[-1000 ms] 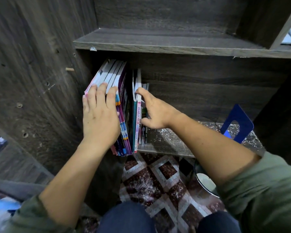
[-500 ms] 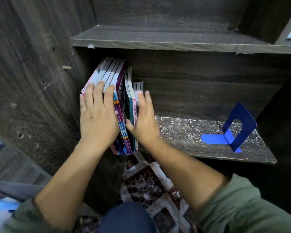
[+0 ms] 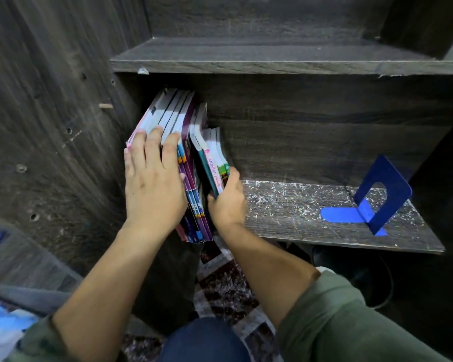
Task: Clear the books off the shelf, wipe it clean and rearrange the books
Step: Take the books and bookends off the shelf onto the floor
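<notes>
Paperback books (image 3: 173,118) lean at the left end of the speckled lower shelf (image 3: 298,218). We press our left hand (image 3: 152,184), fingers straight, flat against their spines, while our right hand (image 3: 226,202) curls around the thin books (image 3: 215,165) alongside. A blue bookend (image 3: 382,189) stands well apart.

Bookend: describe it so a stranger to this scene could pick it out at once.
Find the dark wooden shelf speckled with white. The books stand at its left end; the bookend stands alone near the right end. It is the only bright blue thing there, an upright plate with an arched cut-out.
</notes>
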`<action>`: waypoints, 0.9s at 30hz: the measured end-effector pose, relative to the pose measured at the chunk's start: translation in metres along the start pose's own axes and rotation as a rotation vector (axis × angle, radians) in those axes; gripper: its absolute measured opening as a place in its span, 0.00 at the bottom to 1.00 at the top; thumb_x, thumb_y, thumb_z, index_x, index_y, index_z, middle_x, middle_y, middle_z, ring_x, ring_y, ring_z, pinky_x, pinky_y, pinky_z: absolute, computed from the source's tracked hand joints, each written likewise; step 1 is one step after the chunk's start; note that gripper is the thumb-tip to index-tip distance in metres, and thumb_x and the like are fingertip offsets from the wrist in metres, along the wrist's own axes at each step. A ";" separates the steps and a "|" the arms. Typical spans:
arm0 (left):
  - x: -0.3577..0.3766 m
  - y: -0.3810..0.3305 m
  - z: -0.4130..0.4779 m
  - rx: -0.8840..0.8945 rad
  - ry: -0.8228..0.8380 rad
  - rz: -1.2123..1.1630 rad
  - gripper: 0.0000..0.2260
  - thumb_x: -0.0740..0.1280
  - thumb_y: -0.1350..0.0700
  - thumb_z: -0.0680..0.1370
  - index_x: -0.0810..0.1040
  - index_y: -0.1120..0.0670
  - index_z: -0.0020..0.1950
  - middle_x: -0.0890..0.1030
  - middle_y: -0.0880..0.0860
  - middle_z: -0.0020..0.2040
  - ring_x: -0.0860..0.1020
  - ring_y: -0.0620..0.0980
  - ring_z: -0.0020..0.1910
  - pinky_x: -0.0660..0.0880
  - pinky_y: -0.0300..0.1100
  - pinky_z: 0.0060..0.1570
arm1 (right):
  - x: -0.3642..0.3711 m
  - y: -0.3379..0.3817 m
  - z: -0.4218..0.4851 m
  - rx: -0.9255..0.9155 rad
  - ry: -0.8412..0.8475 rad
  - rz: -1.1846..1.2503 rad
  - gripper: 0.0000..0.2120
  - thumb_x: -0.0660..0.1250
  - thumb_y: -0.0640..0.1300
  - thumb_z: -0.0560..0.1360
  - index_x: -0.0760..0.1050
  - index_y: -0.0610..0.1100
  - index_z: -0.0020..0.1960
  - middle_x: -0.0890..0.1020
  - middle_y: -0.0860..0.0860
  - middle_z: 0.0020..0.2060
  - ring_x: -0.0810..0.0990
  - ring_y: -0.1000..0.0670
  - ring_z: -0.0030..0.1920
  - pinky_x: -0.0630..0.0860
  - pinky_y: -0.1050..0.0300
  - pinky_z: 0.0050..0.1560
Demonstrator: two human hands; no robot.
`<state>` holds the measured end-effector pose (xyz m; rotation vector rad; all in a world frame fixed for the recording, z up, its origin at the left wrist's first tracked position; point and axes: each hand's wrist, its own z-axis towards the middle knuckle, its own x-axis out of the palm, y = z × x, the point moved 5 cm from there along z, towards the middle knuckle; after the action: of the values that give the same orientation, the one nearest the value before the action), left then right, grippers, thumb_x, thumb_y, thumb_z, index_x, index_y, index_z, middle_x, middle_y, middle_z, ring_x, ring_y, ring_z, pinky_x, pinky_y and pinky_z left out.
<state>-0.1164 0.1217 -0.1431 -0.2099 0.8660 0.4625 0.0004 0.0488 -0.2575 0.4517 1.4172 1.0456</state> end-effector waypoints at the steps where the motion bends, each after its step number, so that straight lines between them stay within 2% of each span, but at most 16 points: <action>1: 0.000 0.001 0.000 -0.003 0.001 0.007 0.32 0.71 0.60 0.70 0.64 0.58 0.72 0.65 0.61 0.71 0.59 0.64 0.72 0.57 0.62 0.71 | -0.002 0.000 0.001 0.000 -0.003 0.001 0.32 0.71 0.39 0.72 0.59 0.48 0.71 0.74 0.45 0.62 0.74 0.42 0.61 0.74 0.47 0.59; 3: 0.000 0.003 0.000 -0.015 0.012 0.024 0.32 0.71 0.60 0.71 0.64 0.58 0.73 0.65 0.61 0.71 0.58 0.64 0.72 0.57 0.62 0.71 | -0.015 0.001 0.004 -0.025 -0.029 -0.019 0.31 0.71 0.40 0.72 0.60 0.48 0.70 0.76 0.45 0.59 0.76 0.42 0.58 0.74 0.49 0.55; 8: -0.006 0.000 -0.001 0.000 0.079 0.087 0.32 0.72 0.57 0.70 0.63 0.58 0.72 0.65 0.60 0.71 0.59 0.63 0.73 0.58 0.64 0.69 | -0.075 0.001 0.006 -0.206 -0.118 -0.170 0.35 0.74 0.43 0.68 0.64 0.50 0.71 0.78 0.48 0.58 0.76 0.43 0.56 0.72 0.51 0.54; 12: -0.026 -0.032 -0.009 -0.017 0.080 0.060 0.41 0.74 0.55 0.67 0.58 0.59 0.75 0.61 0.62 0.74 0.56 0.64 0.74 0.53 0.68 0.69 | -0.125 -0.015 -0.011 -0.361 -0.202 -0.425 0.36 0.77 0.45 0.61 0.71 0.47 0.67 0.81 0.47 0.52 0.79 0.41 0.48 0.74 0.50 0.48; 15: -0.039 -0.094 -0.025 0.294 0.009 0.079 0.41 0.74 0.56 0.67 0.58 0.59 0.76 0.60 0.62 0.75 0.57 0.63 0.75 0.52 0.64 0.70 | -0.166 -0.034 -0.033 -0.449 -0.314 -0.618 0.31 0.77 0.45 0.56 0.76 0.44 0.58 0.82 0.48 0.43 0.79 0.42 0.41 0.71 0.51 0.42; 17: -0.037 -0.137 -0.038 0.489 -0.001 0.109 0.35 0.72 0.57 0.69 0.63 0.60 0.74 0.64 0.62 0.74 0.60 0.62 0.74 0.54 0.62 0.71 | -0.190 -0.047 -0.051 -0.487 -0.314 -0.715 0.30 0.77 0.46 0.55 0.77 0.45 0.57 0.81 0.49 0.41 0.79 0.43 0.41 0.70 0.52 0.42; 19: -0.030 -0.173 -0.049 0.610 -0.011 0.122 0.25 0.68 0.58 0.71 0.72 0.60 0.67 0.74 0.60 0.66 0.70 0.60 0.68 0.61 0.60 0.70 | -0.213 -0.059 -0.074 -0.507 -0.311 -0.752 0.28 0.76 0.45 0.56 0.77 0.45 0.56 0.81 0.49 0.40 0.79 0.43 0.40 0.70 0.52 0.41; 21: -0.031 -0.206 -0.060 0.702 0.001 0.094 0.13 0.68 0.60 0.70 0.77 0.57 0.54 0.80 0.56 0.48 0.79 0.57 0.50 0.72 0.54 0.60 | -0.237 -0.070 -0.099 -0.502 -0.302 -0.760 0.27 0.75 0.44 0.55 0.78 0.44 0.54 0.81 0.48 0.38 0.79 0.43 0.38 0.71 0.52 0.40; 22: -0.032 -0.222 -0.064 0.748 0.028 0.062 0.09 0.70 0.61 0.68 0.77 0.56 0.47 0.78 0.55 0.41 0.79 0.56 0.41 0.76 0.50 0.50 | -0.248 -0.078 -0.111 -0.483 -0.291 -0.767 0.26 0.75 0.44 0.56 0.78 0.44 0.54 0.81 0.47 0.38 0.79 0.42 0.38 0.71 0.52 0.39; 23: -0.034 -0.235 -0.067 0.787 0.057 0.032 0.10 0.73 0.60 0.66 0.75 0.55 0.43 0.76 0.54 0.37 0.78 0.55 0.36 0.75 0.46 0.39 | -0.257 -0.084 -0.122 -0.454 -0.273 -0.775 0.26 0.75 0.45 0.56 0.77 0.44 0.54 0.82 0.47 0.38 0.79 0.42 0.38 0.70 0.52 0.39; 25: -0.038 -0.264 -0.076 0.868 0.130 -0.016 0.16 0.77 0.58 0.60 0.74 0.54 0.41 0.76 0.52 0.35 0.78 0.55 0.33 0.71 0.43 0.27 | -0.279 -0.103 -0.144 -0.360 -0.254 -0.776 0.27 0.75 0.48 0.57 0.77 0.44 0.54 0.82 0.47 0.39 0.79 0.42 0.39 0.69 0.52 0.40; 27: -0.047 -0.294 -0.088 0.969 0.163 -0.077 0.19 0.80 0.56 0.56 0.75 0.53 0.41 0.77 0.52 0.35 0.79 0.55 0.33 0.71 0.42 0.25 | -0.301 -0.124 -0.166 -0.244 -0.249 -0.770 0.28 0.75 0.49 0.56 0.76 0.45 0.55 0.82 0.48 0.41 0.79 0.42 0.40 0.69 0.52 0.39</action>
<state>-0.0633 -0.1834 -0.1648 0.6158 1.1464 -0.0820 -0.0651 -0.3075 -0.2102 -0.1464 1.0750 0.4958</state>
